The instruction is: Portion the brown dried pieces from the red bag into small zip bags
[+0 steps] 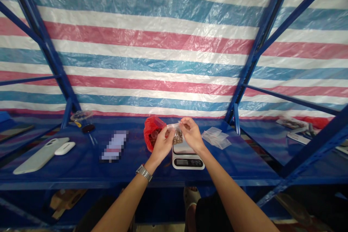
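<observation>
Between my two hands is a small clear zip bag [178, 137] with brown bits in its lower part. My left hand [162, 143] pinches the bag's left upper edge, and my right hand [191, 134] pinches its right upper edge. The bag is above a white kitchen scale [188, 162], whose dark display faces me; I cannot tell whether the two touch. Just left of my left hand, a red plastic bag [149, 130] lies with its mouth open, showing more brown bits inside. To the right of my right hand lies a loose pile of flat clear zip bags [216, 137].
On the blue shelf [160, 174] to the left are a phone with a blurred screen [114, 146], a pale phone [40, 156], a white earbud case [64, 148] and a clear plastic cup [86, 123]. Blue metal posts [246, 69] rise on both sides before a striped tarp [152, 54].
</observation>
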`<state>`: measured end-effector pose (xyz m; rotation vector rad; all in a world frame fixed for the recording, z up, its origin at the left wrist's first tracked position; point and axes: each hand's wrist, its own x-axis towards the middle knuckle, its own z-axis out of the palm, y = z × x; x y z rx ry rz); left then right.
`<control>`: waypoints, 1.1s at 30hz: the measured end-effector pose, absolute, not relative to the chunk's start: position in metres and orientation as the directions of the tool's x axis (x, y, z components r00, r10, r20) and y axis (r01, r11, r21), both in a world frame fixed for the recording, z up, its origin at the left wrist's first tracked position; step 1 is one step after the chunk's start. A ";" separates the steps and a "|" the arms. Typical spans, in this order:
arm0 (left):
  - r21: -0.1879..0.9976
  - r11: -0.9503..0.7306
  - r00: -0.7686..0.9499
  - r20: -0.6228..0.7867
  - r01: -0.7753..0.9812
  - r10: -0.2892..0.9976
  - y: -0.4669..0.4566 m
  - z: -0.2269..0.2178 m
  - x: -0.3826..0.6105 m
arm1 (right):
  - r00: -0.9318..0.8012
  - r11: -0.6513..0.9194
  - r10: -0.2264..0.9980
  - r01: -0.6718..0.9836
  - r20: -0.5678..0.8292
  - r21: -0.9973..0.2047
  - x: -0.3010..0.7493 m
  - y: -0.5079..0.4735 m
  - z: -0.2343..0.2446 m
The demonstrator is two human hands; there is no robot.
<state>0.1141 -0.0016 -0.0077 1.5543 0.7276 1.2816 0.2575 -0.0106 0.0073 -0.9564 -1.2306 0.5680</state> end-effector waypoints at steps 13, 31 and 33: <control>0.922 -0.349 0.207 0.378 -0.165 0.902 -0.008 0.000 0.112 | 0.208 0.467 0.841 0.184 0.499 -0.865 0.241 -0.018 0.014; 0.941 -0.282 -0.005 0.286 -0.189 0.958 -0.012 0.011 0.129 | 0.266 0.460 0.833 0.154 0.485 -0.875 0.242 -0.021 0.017; 0.940 -0.288 -0.007 0.291 -0.184 0.957 -0.011 0.011 0.132 | 0.291 0.454 0.835 0.116 0.467 -0.883 0.244 -0.021 0.016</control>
